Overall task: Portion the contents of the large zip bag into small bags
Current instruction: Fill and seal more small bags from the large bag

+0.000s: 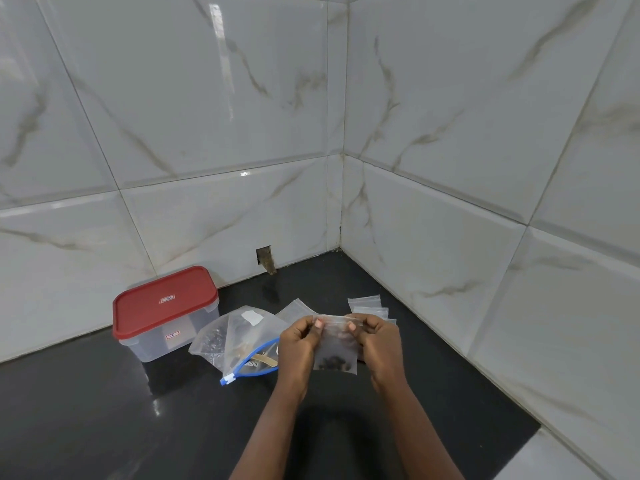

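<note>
I think this is the closing step. The left hand (299, 344) & right hand (379, 344) each pinch the top strip of a small bag (335, 351) w/ thumb & fingertips, up over the black counter (104, 410). Dark bits (334, 363) sit at the bag's bottom. The large zip bag (239, 337) lies on the counter just left of the hands. To do it well, I'd hold the bag upright so nothing spills, press the strip flat from one end to the other, then tug a bit to check it's shut. Spare small bags (367, 304) lie behind, near the wall.
</note>
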A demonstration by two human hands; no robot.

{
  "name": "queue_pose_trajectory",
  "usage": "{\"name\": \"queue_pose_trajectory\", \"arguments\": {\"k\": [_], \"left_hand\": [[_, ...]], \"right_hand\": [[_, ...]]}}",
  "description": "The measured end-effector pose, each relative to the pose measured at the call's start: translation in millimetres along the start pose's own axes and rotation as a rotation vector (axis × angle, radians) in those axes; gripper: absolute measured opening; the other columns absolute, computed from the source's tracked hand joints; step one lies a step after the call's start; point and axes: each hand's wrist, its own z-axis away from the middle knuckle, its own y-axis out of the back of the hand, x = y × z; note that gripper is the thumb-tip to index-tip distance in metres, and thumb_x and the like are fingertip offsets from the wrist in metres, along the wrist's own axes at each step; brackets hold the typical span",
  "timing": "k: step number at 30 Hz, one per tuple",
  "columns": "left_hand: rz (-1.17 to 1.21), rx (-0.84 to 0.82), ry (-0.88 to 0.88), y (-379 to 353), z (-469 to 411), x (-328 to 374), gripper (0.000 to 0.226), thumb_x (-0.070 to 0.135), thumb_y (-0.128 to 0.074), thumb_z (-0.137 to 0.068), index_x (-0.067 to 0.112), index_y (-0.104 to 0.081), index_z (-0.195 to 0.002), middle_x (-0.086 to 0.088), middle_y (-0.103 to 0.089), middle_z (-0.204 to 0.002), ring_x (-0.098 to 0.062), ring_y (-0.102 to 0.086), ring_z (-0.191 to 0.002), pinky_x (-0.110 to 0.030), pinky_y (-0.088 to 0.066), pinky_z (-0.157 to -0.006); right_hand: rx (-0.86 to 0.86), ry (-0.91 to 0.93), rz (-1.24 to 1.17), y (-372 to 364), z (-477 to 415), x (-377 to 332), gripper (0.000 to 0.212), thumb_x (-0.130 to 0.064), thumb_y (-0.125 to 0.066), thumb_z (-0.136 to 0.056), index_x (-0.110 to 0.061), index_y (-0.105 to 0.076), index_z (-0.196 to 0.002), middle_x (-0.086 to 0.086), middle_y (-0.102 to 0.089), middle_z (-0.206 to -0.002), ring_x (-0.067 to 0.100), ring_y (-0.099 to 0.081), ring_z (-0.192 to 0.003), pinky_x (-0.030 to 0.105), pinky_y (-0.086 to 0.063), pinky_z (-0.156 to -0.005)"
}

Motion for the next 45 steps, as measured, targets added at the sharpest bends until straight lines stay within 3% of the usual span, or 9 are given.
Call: {"name": "queue_pose_trajectory", "arguments": {"k": [4, 10, 15, 18, 27, 31, 34, 38, 45], "left_hand": [[-0.015, 0.03, -0.011, -4, -5, -2, 0.004, 0.013, -0.062, -0.086, 0.015, -0.065, -0.085, -0.007, -0.068, -0.09, -0.024, -0.065, -0.089, -0.039, -0.056, -0.08], [-0.166, 0.097, 0.032, -30, -11, -7, 0.007, 0.012, -0.066, -0.083, 0.009, -0.069, -0.09, -0.001, -0.067, -0.086, -0.015, -0.06, -0.085, -0.032, -0.052, -0.082], [-0.198, 0.058, 0.06, -51, -16, -22, 0.013, 0.014, -0.064, -0.085, 0.01, -0.069, -0.096, 0.001, -0.066, -0.089, -0.012, -0.059, -0.086, -0.03, -0.052, -0.083], [-0.314, -0.016, 0.046, -61, -26, -36, 0.015, 0.013, -0.061, -0.087, 0.011, -0.069, -0.1, -0.001, -0.067, -0.095, -0.013, -0.061, -0.09, -0.026, -0.052, -0.08], [-0.469, -0.062, 0.068, -77, -50, -48, 0.022, 0.013, -0.059, -0.089, 0.012, -0.067, -0.109, -0.003, -0.068, -0.107, -0.013, -0.061, -0.099, -0.027, -0.046, -0.095], [-0.502, -0.07, 0.014, -73, -59, -51, 0.03, 0.012, -0.056, -0.091, 0.012, -0.06, -0.12, -0.004, -0.064, -0.118, -0.013, -0.059, -0.108, -0.025, -0.045, -0.096], [-0.485, 0.001, -0.017, -68, -69, -45, 0.034, 0.011, -0.054, -0.092, 0.013, -0.055, -0.126, -0.005, -0.06, -0.125, -0.013, -0.056, -0.114, -0.021, -0.04, -0.095], [-0.421, 0.13, 0.078, -57, -90, -36, 0.041, 0.014, -0.049, -0.094, 0.013, -0.045, -0.135, -0.007, -0.05, -0.137, -0.019, -0.047, -0.126, -0.03, -0.037, -0.103], [-0.227, 0.377, 0.239, -45, -121, -23, 0.052, 0.015, -0.046, -0.096, 0.009, -0.026, -0.144, -0.009, -0.028, -0.15, -0.024, -0.033, -0.135, -0.033, -0.03, -0.108]], "right_hand": [[0.049, 0.002, 0.164, 16, -9, 3, 0.025, -0.004, -0.064, -0.086, -0.022, -0.06, -0.069, 0.01, -0.07, -0.083, 0.026, -0.069, -0.08, 0.042, -0.06, -0.069], [0.192, -0.101, 0.091, 33, -15, 12, 0.034, 0.013, -0.059, -0.08, -0.01, -0.062, -0.056, 0.014, -0.067, -0.073, 0.026, -0.068, -0.073, 0.043, -0.06, -0.068], [0.258, -0.17, 0.076, 52, -23, 25, 0.021, 0.005, -0.07, -0.078, -0.006, -0.062, -0.062, 0.013, -0.068, -0.075, 0.018, -0.065, -0.064, 0.029, -0.058, -0.059], [0.263, -0.187, 0.134, 62, -33, 34, 0.017, -0.001, -0.073, -0.077, -0.009, -0.064, -0.066, 0.012, -0.07, -0.078, 0.02, -0.067, -0.07, 0.034, -0.06, -0.068], [0.281, -0.258, 0.276, 62, -65, 60, 0.021, -0.005, -0.073, -0.078, -0.011, -0.061, -0.062, 0.009, -0.066, -0.071, 0.016, -0.058, -0.057, 0.03, -0.056, -0.06], [0.344, -0.237, 0.496, 56, -71, 57, 0.009, -0.016, -0.073, -0.078, -0.012, -0.065, -0.079, 0.005, -0.066, -0.091, 0.02, -0.061, -0.083, 0.032, -0.05, -0.074], [0.388, -0.11, 0.639, 38, -75, 49, 0.022, -0.014, -0.068, -0.081, -0.011, -0.064, -0.103, 0.005, -0.056, -0.11, 0.024, -0.058, -0.1, 0.031, -0.046, -0.081], [0.188, 0.101, 0.704, -8, -96, 47, 0.016, -0.007, -0.06, -0.086, -0.008, -0.067, -0.1, 0.005, -0.061, -0.108, 0.019, -0.059, -0.097, 0.026, -0.046, -0.084], [-0.211, 0.138, 0.984, -83, -142, 90, 0.017, -0.023, -0.053, -0.093, -0.016, -0.066, -0.1, 0.005, -0.065, -0.105, 0.015, -0.062, -0.09, 0.022, -0.046, -0.082]]}}
